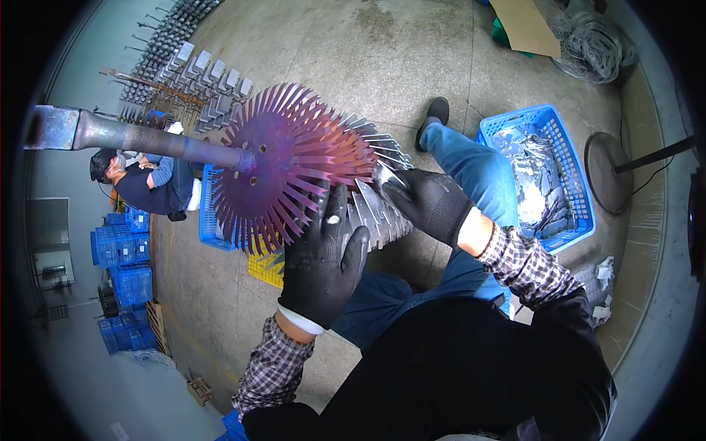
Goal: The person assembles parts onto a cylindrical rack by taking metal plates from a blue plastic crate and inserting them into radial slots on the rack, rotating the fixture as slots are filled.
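Observation:
A round metal rack (257,158) with violet-tinted radiating prongs sits on a thick metal shaft (169,143) that comes in from the left. Flat grey metal blades (382,220) fan out in rows along its right side. Both my hands wear black gloves. My left hand (320,257) lies against the prongs at the rack's lower edge, fingers stretched and thumb apart. Beside the blades, my right hand (430,202) pinches a shiny metal blade (386,176) between thumb and fingers. The glove partly hides that blade.
A blue basket (577,184) of loose metal blades stands by my right leg. Another person (151,176) sits at the left with arms folded. Stacked blue crates (132,287), a yellow basket (265,270), racked metal blocks (213,77) and a round stand base (607,173) are around.

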Available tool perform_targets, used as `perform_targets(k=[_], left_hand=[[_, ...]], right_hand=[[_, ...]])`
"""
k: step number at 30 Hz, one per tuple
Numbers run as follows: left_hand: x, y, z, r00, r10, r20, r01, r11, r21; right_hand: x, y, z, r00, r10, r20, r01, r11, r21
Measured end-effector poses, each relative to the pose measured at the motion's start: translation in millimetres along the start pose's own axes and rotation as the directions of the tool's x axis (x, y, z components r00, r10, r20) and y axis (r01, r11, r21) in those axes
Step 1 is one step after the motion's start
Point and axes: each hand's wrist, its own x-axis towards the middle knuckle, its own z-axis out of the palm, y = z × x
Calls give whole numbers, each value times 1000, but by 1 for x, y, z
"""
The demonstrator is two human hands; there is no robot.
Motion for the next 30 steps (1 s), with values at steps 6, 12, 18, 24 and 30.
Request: perform_targets(k=[6,12,18,24,30], left_hand=[[7,-11,14,985,78,-154,-60,991,119],[10,-4,11,985,28,-172,-16,998,68],[19,-12,12,942,126,-312,-51,970,237],[25,-18,13,918,160,-363,-79,970,229],[27,-17,13,931,195,-308,-125,965,232]], right_hand=[[2,-4,2,999,-36,-10,36,999,-41],[2,-11,4,992,-101,-76,93,990,-110],[3,-19,1,986,-138,-97,124,983,-137],[4,-22,-3,982,-158,-108,137,974,-178],[5,-24,-2,971,-193,-139,161,963,-216]])
